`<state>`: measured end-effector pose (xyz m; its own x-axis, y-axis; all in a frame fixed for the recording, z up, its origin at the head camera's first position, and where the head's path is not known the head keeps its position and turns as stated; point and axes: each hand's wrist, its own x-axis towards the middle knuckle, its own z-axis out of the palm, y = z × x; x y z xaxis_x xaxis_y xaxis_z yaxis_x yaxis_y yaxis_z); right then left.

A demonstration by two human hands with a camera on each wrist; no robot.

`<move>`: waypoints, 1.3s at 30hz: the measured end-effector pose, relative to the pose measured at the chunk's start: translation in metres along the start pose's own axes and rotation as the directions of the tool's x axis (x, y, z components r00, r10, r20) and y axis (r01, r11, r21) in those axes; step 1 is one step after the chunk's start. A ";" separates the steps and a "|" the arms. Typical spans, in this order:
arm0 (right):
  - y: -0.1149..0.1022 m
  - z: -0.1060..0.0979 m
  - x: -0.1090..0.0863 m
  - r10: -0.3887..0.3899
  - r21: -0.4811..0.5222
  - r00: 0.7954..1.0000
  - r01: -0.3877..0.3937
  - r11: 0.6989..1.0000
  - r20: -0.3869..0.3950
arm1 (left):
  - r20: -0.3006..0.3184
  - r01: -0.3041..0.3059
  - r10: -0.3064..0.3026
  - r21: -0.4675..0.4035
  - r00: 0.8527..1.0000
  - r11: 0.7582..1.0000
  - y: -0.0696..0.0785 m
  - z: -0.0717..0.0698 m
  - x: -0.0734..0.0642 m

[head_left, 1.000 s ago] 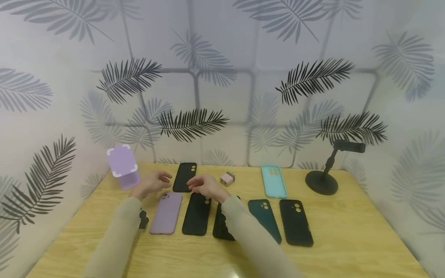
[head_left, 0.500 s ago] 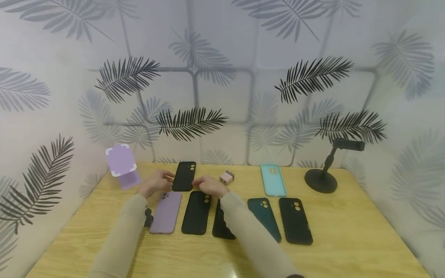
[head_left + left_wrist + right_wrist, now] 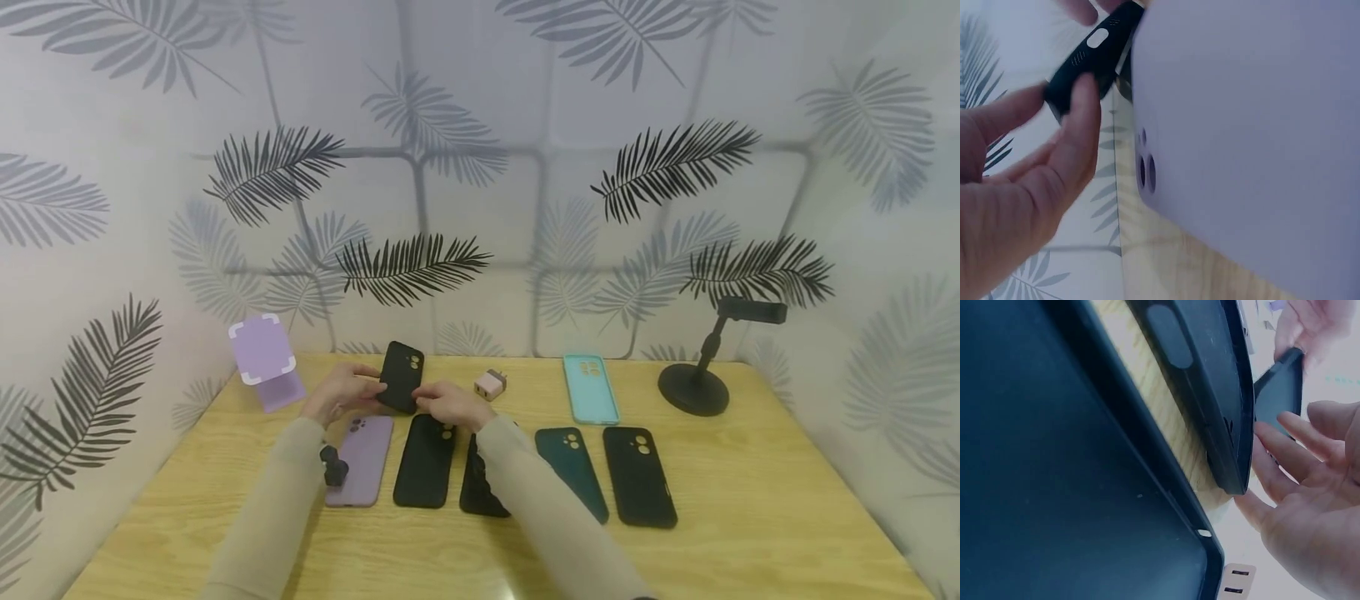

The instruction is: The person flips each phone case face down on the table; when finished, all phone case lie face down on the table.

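Raised from the table (image 3: 750, 517), where it lay flat half a second ago, one matte black phone case (image 3: 400, 377) now tilts upward behind the front row, its far end high. Both hands have closed in: the left hand (image 3: 347, 393) pinches its left edge between thumb and fingers, while the right hand (image 3: 450, 402), fingers loosely extended, meets its lower right corner.

Behind stretches a pale wall (image 3: 480, 108) printed with feathery leaves. Blond wood grain streaks the table. At right stands a round-based black phone stand (image 3: 693, 392); at left, an angular lilac stand (image 3: 262, 350). Flat, round-cornered cases lie between: lilac (image 3: 367, 462), dark teal (image 3: 573, 467), turquoise (image 3: 591, 387) and more black. Smallest is a boxy pink charger (image 3: 491, 384).

Only the left wrist view shows the pale oval opening and tiny slots along the held case's edge; only the right wrist view shows the nearer black cases' raised rims and two dark ports in the charger's face.
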<state>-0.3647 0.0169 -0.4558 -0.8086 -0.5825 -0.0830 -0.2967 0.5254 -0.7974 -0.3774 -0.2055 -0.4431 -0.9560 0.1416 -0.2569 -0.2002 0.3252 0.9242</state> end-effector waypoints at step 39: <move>0.002 -0.002 -0.003 0.147 0.257 0.961 -0.084 0.963 -0.235 | 0.101 -0.014 0.009 0.048 0.995 0.999 0.007 0.025 0.005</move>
<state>-0.3639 0.0208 -0.4561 -0.9398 -0.3369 -0.0566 -0.0867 0.3955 -0.9144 -0.3784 -0.1790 -0.4448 -0.9311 0.2387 -0.2757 -0.1761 0.3678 0.9131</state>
